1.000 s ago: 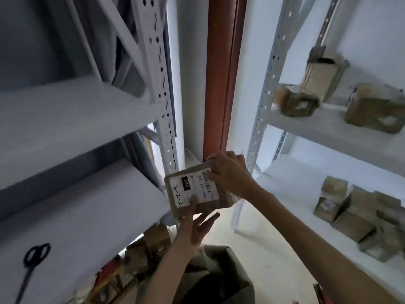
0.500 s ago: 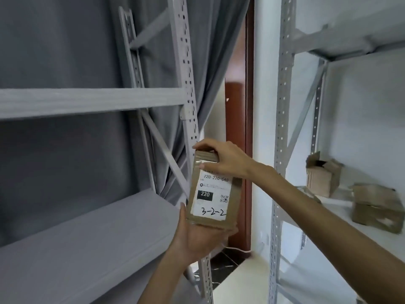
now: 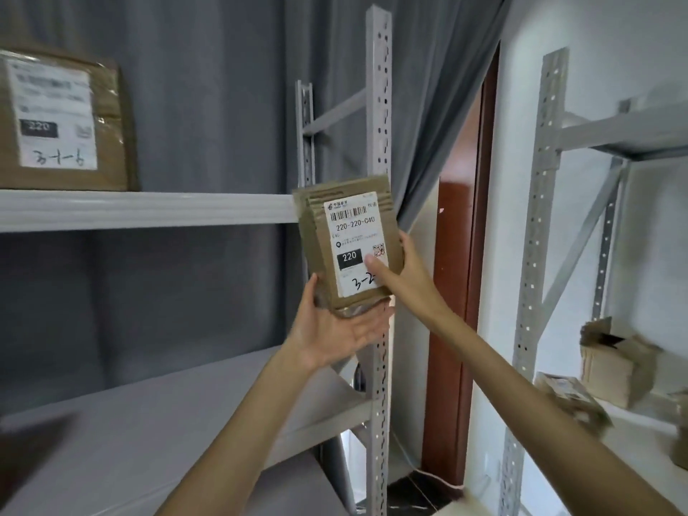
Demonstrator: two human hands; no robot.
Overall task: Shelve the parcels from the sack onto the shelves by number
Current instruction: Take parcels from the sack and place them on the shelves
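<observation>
Best to read the handwritten number in full before lifting: thumb of the right hand (image 3: 400,271) hides its last part, so sliding that thumb off the label comes first. Left hand (image 3: 337,331) under the parcel (image 3: 344,247), palm up, fingers spread and nearly straight, cupping its bottom edge; right hand gripping the parcel's right edge, thumb on the front, fingers behind. Parcel upright, held in the air just in front of the grey post (image 3: 378,106), level with the upper shelf (image 3: 149,210). On that shelf, far left, a bigger parcel (image 3: 63,121) marked with a similar number, which suggests where this one goes. Below, a bare grey lower shelf (image 3: 167,422). Behind, a grey curtain (image 3: 223,87). Further right, a brown door frame (image 3: 452,329), then a second rack (image 3: 540,217) with open cartons (image 3: 614,363).
</observation>
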